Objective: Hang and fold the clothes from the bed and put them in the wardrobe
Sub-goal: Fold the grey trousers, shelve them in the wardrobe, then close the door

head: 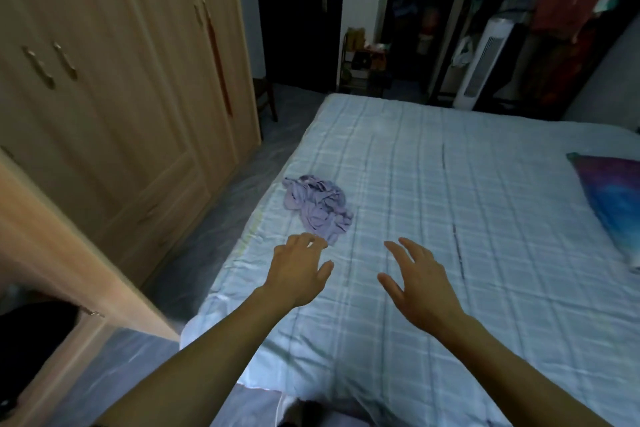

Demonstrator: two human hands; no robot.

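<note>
Crumpled lilac garment [317, 206] on bed [450, 204], kind unclear, both hands' fingers spread, holding nothing

2 empty hands, left hand [298, 269], right hand [420, 282], over checked bed [450, 204], crumpled lilac garment [317, 206] ahead

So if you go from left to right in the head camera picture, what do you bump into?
Wardrobe → purple clothes → left hand → right hand → pillow.
</note>
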